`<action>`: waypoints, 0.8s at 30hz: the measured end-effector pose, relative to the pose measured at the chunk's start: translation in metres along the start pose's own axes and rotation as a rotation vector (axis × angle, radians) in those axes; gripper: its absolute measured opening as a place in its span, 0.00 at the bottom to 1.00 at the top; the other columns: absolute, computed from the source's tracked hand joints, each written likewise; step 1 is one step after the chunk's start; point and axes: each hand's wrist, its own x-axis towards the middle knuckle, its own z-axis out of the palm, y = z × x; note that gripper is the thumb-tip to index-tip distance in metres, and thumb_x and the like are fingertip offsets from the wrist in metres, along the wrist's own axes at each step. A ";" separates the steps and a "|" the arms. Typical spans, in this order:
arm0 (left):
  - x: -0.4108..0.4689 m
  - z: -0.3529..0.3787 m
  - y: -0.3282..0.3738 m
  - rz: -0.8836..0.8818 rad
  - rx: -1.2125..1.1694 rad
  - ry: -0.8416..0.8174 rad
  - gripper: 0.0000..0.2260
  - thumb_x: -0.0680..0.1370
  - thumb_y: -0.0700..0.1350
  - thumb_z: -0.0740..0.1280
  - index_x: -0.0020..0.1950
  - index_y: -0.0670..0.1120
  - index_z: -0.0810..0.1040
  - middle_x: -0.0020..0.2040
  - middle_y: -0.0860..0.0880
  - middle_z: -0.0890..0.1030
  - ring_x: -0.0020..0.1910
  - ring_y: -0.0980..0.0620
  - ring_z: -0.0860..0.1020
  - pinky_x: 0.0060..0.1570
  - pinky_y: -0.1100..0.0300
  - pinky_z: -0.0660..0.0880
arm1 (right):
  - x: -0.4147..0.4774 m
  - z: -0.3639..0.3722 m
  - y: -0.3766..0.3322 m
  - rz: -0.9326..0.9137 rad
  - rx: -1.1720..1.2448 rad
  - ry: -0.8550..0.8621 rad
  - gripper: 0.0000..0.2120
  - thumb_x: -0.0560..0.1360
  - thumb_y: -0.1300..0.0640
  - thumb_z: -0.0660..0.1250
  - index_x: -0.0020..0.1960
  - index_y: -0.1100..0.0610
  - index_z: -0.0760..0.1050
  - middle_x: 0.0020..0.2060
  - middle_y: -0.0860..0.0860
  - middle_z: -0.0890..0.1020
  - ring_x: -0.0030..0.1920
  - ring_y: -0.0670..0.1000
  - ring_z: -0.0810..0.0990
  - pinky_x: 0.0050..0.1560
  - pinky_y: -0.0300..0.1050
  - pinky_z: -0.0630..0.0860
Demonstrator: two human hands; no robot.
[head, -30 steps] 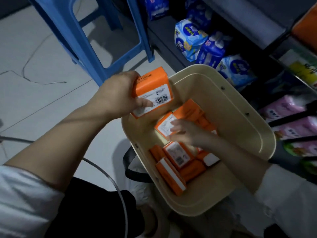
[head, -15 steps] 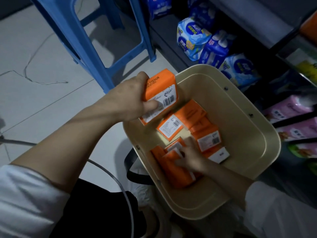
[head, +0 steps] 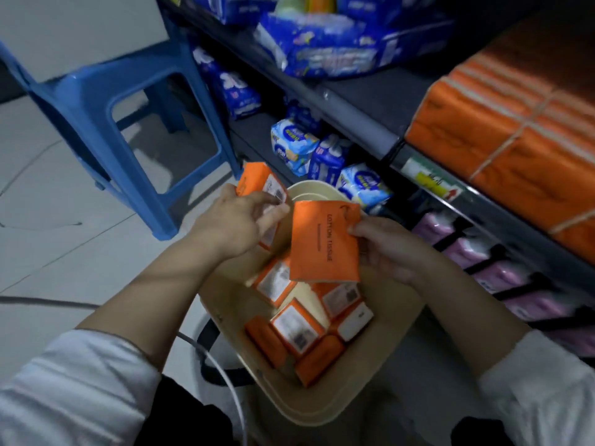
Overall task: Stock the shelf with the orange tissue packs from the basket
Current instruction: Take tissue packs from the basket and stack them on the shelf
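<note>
Both hands are loaded and held just above the cream basket (head: 322,410) in the lower middle of the frame. The left hand (head: 238,220) wraps its fingers round one orange tissue pack (head: 257,185) at centre left, barcode label showing, and the right hand (head: 386,249) pinches the right edge of a second orange pack (head: 325,243), thumb on its printed face, so that pack hangs tilted over the basket. The two packs are close together; I cannot tell whether they touch. More loose packs (head: 296,326) lie jumbled on the basket floor, several label-up. The stocked row of orange tissue (head: 515,140) sits on the shelf (head: 354,104) at the upper right, well apart from the hands, with a price label (head: 431,181) on the edge below it. The likeliest slip is the right hand's pack: held by one edge only, its soft wrapping could slide out of the pinch on the way up and drop into the basket or onto the floor. With a pack in each hand there is no free hand to square the row, so one pushed in crooked could nudge its neighbours off the front. Blue-and-white packets (head: 293,146) and pink packs (head: 502,272) on the lower shelves sit nearby, so a hurried reach might put orange stock in the wrong bay
</note>
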 end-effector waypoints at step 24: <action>-0.087 0.060 0.202 0.472 -0.516 0.149 0.18 0.66 0.50 0.77 0.51 0.60 0.73 0.54 0.47 0.70 0.49 0.58 0.69 0.48 0.77 0.62 | -0.257 -0.069 -0.023 -0.342 -0.196 0.456 0.17 0.73 0.65 0.68 0.59 0.52 0.73 0.52 0.48 0.82 0.49 0.47 0.82 0.45 0.39 0.79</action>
